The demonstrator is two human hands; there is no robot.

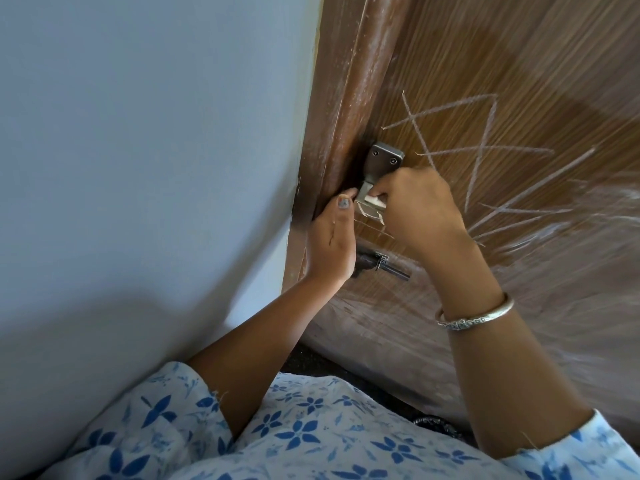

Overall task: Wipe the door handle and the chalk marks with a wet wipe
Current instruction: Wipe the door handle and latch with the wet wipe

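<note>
I am facing a brown wooden door (pixel 485 64) hung beside a pale blue wall (pixel 138 133). The right hand (pixel 419 209) pinches the folded wet wipe (pixel 376 201) against the stem of the metal door handle (pixel 386 161) near the door's left edge, and the left hand (pixel 330 244) lies along that edge with its thumb by the handle and its fingers hidden, so I cannot tell its grip. I judge the handle is mid-wipe and the chalk marks (pixel 485 147) to its right are untouched. The frame (pixel 353 98) crowds the left and a dark bolt (pixel 384 265) sits just below, but the panel rightward is open for sweeping.

sleeves (pixel 180 403): pale, blue floral print, short | right wrist: silver bangle (pixel 474 315) | left thumbnail (pixel 344 202): chipped blue polish
</note>
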